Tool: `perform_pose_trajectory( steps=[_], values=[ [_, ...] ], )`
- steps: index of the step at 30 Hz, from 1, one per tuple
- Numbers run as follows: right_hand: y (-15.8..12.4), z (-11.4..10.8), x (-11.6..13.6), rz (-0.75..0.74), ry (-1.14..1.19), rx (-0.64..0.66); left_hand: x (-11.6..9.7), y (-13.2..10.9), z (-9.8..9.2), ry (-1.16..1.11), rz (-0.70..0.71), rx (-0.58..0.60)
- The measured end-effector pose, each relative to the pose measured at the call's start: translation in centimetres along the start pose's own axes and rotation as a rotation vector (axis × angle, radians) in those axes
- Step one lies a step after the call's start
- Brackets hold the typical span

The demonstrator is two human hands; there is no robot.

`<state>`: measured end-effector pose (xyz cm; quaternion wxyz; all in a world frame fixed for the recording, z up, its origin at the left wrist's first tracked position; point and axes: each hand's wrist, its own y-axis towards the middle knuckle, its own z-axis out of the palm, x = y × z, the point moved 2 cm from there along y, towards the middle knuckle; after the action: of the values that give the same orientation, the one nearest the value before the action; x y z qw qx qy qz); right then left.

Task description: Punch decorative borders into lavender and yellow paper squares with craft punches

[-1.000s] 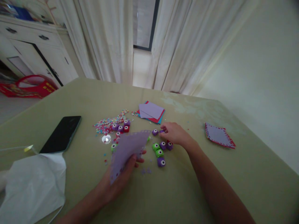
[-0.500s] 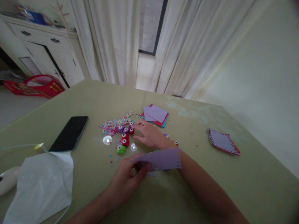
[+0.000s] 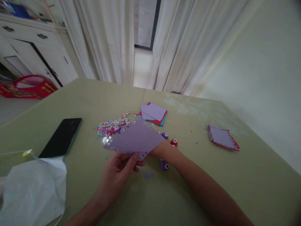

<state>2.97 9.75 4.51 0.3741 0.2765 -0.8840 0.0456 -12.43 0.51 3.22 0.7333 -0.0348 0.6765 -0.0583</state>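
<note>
A purple card [image 3: 137, 136] with small holes punched along its edges is pinched at its near edge by my left hand [image 3: 119, 168], thumb on top. The card spreads over my right hand, whose fingers are hidden beneath it; only the wrist [image 3: 161, 149] and forearm show. Small craft punches with eye-like dots surround the card: purple ones [image 3: 117, 129] at its far left edge, another purple punch [image 3: 165, 135] and a red punch [image 3: 174, 142] to the right, and a purple punch [image 3: 165, 165] near my right forearm. Purple paper bits [image 3: 149, 175] lie close by.
Colourful confetti [image 3: 108, 127] is heaped left of the card. A stack of coloured cards [image 3: 155, 112] lies behind it, and punched-edge cards [image 3: 223, 138] lie at the right. On the left are a black phone [image 3: 61, 138] and a white sheet or bag [image 3: 35, 191].
My left hand has swung the purple card leftward and turned it flat, so that it now covers my right hand and several punches. The view has shifted slightly.
</note>
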Motion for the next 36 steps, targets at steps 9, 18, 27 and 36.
perform_pose_trajectory(
  steps=[9, 18, 27, 36],
  values=[
    [-3.2, -4.2, 0.8, 0.136, 0.467, -0.090, -1.3, 1.0, -1.4, 0.060, -0.029, -0.195],
    [-2.7, -2.3, 1.2, 0.168, 0.672, -0.061, -0.9, 0.8, -1.4, 0.165, -0.014, -0.163],
    [-2.7, -2.3, 1.3, 0.178, 0.623, -0.077, -1.2, 0.9, -1.5, 0.172, -0.013, -0.173],
    [-2.6, -2.1, 1.1, 0.163, 0.636, -0.113, -1.0, 0.9, -1.4, 0.250, -0.045, -0.146]
  ],
)
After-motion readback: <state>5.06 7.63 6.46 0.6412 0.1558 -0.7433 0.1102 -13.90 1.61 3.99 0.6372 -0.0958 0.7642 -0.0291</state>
